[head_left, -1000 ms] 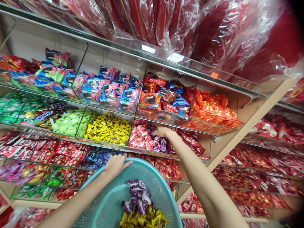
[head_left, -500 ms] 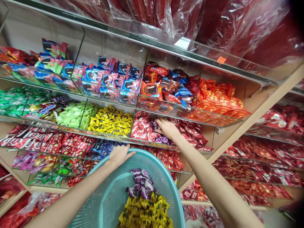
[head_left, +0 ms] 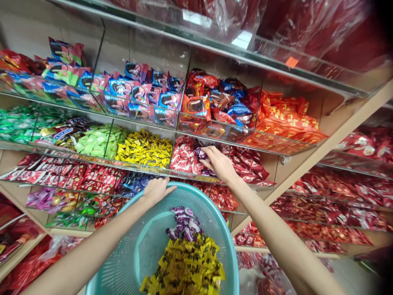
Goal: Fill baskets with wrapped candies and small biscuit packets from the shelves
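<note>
My left hand grips the far rim of a teal plastic basket, with the thumb lying along the edge. Inside the basket are many yellow-wrapped candies and, beyond them, a small heap of purple-and-white wrapped candies. My right hand is at the shelf compartment just past the basket, its fingers closed around purple-wrapped candy. How many pieces it holds is hidden. Left of those fingers lie red-and-white wrapped candies in the same row.
Yellow candies and green packets fill compartments to the left. Cookie packs sit on the shelf above, behind a clear front panel. A wooden upright slants along the right. Red packets fill the shelves beyond it.
My right hand has drawn back slightly from among the purple candies, with purple candy now showing at its fingertips. My left hand stays on the basket rim. The view has shifted slightly.
</note>
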Tool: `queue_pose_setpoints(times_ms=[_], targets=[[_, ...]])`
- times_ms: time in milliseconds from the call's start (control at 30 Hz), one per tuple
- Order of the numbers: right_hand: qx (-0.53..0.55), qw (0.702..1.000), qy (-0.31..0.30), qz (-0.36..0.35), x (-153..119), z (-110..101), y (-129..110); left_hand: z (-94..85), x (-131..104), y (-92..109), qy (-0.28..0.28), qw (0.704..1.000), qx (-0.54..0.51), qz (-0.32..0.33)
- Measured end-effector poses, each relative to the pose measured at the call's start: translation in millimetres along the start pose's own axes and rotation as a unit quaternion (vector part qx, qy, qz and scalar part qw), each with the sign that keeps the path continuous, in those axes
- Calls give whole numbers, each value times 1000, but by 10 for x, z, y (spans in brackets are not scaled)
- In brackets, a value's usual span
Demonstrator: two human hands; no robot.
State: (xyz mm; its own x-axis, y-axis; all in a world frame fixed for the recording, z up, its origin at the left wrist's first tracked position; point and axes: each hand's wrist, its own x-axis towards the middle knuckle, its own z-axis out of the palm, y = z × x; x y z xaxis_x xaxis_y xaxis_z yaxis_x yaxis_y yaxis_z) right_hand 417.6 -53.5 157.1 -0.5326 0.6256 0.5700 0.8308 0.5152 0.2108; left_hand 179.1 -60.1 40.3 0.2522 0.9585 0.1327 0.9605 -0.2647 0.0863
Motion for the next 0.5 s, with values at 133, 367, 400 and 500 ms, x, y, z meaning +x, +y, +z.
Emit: queue_pose_setpoints(times_ms=[133,367,400,500], targets=[[89,996,27,-7,-433,-135,-360,35,13,-4,1,1000,7,0],[183,963,-191,54,-1201,296,-744,55,17,-4,7,1000,17,2],[178,957,-218,70,-1270,379,-759,49,15,-2,6,1000,14,2],[158,943,-271,109,-1399,543,-787,27,11,6,2,1000,5,2]])
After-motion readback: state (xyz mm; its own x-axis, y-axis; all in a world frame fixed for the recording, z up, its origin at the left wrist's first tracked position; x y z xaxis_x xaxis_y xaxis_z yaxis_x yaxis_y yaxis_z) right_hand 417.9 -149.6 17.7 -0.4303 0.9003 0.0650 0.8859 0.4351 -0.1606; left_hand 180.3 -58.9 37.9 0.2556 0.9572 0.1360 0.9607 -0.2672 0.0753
